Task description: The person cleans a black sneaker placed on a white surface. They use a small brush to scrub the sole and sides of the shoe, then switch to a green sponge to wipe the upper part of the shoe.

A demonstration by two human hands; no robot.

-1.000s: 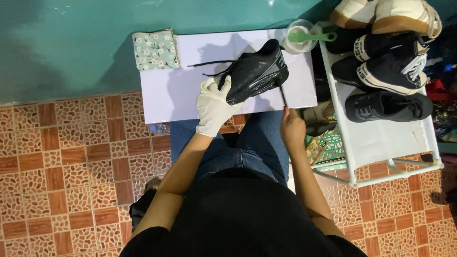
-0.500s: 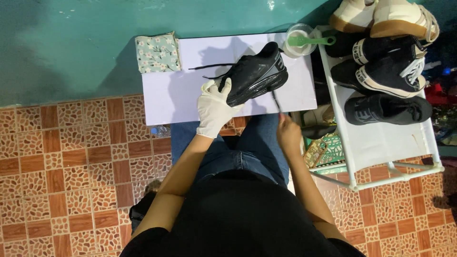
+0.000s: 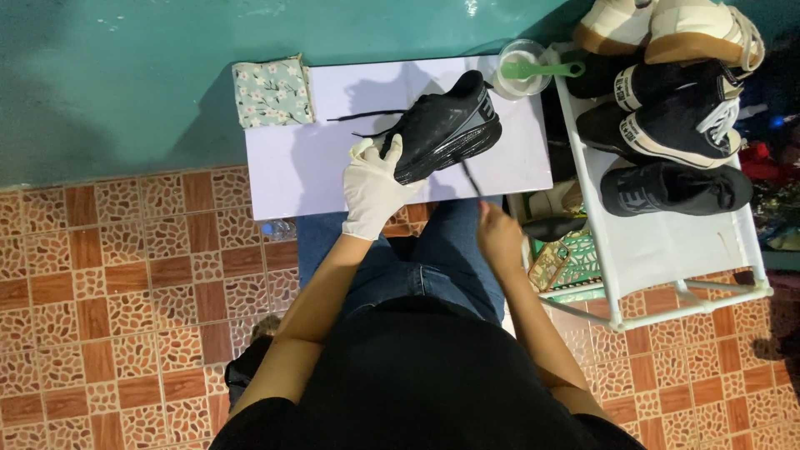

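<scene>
Black sneaker (image 3: 446, 125) tilted on the white desk (image 3: 292, 171), gripped at the heel end by the gloved left hand (image 3: 372, 185). Bare right hand (image 3: 498, 235) clenched round a thin dark tool (image 3: 472, 177) (tip touching the sole). Shoe rack (image 3: 667, 250) just beside.

We see a black sneaker (image 3: 446, 125) tilted on its side on the white counter (image 3: 308, 167), loose lace stretched left; a thin dark brush (image 3: 472, 177) touches its sole.

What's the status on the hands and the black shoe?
Left hand, gloved, grips black sneaker on white board. Right hand holds a thin dark tool near the sole. Loose lace trails left; nothing blocking.
</scene>
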